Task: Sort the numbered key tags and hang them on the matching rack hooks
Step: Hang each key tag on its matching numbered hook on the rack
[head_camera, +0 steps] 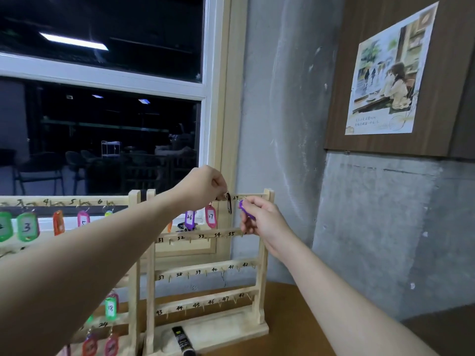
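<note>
Two wooden key racks stand side by side; the right rack [262,278] carries hand-written numbers from 29 down to 48. My left hand [205,187] reaches over its top bar and pinches a dark tag [228,204] hanging near the mark 29. My right hand [259,219] holds a purple tag [245,211] up at the top bar's hook, right of the dark tag. On the same bar hang a purple tag marked 26 [189,217] and a pink tag marked 27 [210,216]. The lower bars of this rack show bare hooks.
The left rack [134,253] holds green, orange and pink tags, among them 3 [27,226] and 18 [110,307]. A black marker [183,339] lies on the right rack's base. Behind are a dark window [102,111] and a concrete wall; a poster [390,70] hangs at right.
</note>
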Tool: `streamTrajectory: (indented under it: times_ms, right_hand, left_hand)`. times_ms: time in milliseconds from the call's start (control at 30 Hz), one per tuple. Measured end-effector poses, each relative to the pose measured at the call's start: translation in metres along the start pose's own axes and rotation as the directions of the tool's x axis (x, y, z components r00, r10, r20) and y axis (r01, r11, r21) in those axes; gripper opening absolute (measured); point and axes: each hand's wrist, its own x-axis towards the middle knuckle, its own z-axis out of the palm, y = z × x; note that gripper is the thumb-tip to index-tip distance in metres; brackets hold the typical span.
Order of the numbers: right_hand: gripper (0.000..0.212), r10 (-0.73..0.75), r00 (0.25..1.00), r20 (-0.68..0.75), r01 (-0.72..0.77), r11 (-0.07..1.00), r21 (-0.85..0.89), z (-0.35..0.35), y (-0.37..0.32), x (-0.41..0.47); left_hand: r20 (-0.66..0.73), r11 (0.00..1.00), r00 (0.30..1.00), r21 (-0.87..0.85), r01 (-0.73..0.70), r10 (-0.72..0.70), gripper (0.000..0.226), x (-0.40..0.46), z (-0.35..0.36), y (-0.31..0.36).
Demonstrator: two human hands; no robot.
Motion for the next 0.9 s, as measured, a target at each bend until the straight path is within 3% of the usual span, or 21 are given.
streamTrajectory:
  times_ms: [267,700,900]
  right_hand:
    - [0.025,0.020,1.000,0.002,-0.020,0.990,0.138,0.010,0.003,0.010]
    - [0.022,0.034,0.999,0.000,-0.034,0.999,0.002,0.020,0.001,0.014]
    - [0.033,0.026,0.999,-0.021,-0.029,0.991,-0.132,0.024,-0.004,0.009]
  left_hand:
    - [0.029,0.994,0.994,0.019,-0.103,0.103,0.018,0.000,0.004,-0.003]
    - [0.068,0.982,0.987,0.110,-0.153,0.146,0.007,0.002,-0.003,-0.012]
    - [0.066,0.980,0.988,0.132,-0.149,0.141,0.008,-0.003,-0.004,-0.010]
